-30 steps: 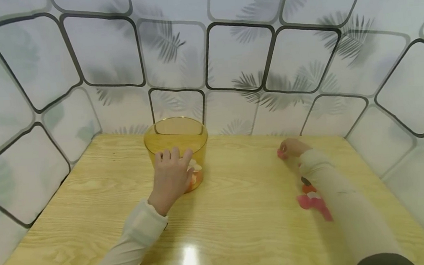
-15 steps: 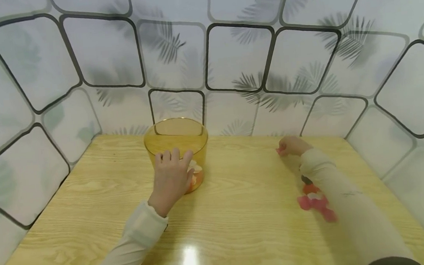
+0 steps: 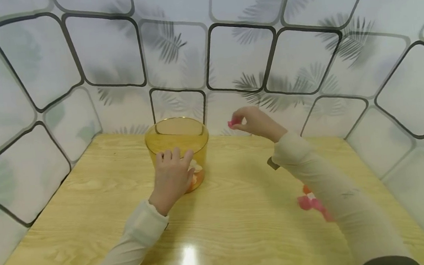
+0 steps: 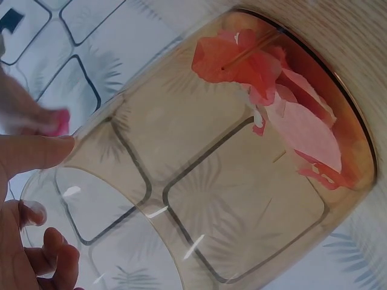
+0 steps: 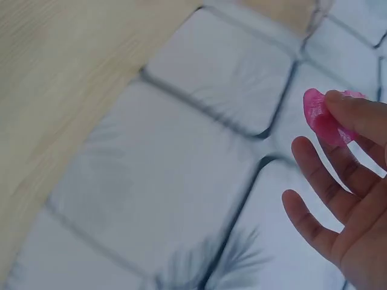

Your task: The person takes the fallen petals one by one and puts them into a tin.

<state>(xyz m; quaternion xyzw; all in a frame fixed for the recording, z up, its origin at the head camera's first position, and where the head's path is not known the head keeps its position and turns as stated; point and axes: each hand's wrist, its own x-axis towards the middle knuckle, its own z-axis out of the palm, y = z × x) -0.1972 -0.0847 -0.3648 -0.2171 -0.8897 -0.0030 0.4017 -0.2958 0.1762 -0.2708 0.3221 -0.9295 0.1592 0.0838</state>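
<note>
A see-through amber bin (image 3: pixel 200 155) stands upright at the back left of the table. My left hand (image 3: pixel 172 176) holds its near rim, fingers bent over the edge; the left wrist view shows the thumb (image 4: pixel 36 151) on the wall's other side. Red and pale crumpled paper scraps (image 4: pixel 302 130) lie at the bin's bottom. To the right of the bin, raised above the table, my right hand (image 3: pixel 254 122) pinches a crumpled pink scrap (image 5: pixel 326 118) between thumb and fingers. More pink, white and orange scraps (image 3: pixel 310 202) lie on the table, partly hidden by the right sleeve.
The wooden table (image 3: pixel 236 231) meets a wall covering (image 3: pixel 243 58) with dark rounded outlines and leaf prints at the back and sides. A bright reflection shows near the table's front.
My right hand has lifted off the table's back right and moved left towards the bin with the pink scrap. The left hand and bin have stayed put.
</note>
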